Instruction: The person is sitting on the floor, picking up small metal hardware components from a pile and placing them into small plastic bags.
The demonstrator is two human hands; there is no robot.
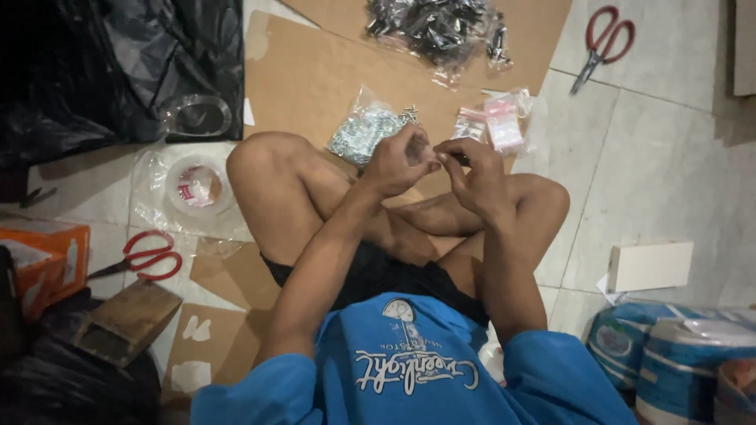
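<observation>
Blue shirt cut off, left hand and right hand fingers pinched on something too small to identify.

1. Bright blue short-sleeved t-shirt, with sleeves ending above the elbows.
2. White print on the chest: a line of script lettering with a small round emblem beside it, all upside down from the head camera.
3. Black shorts, cut short.
4. Forearms, hands and legs bare, with no watch, rings or gloves showing.
</observation>
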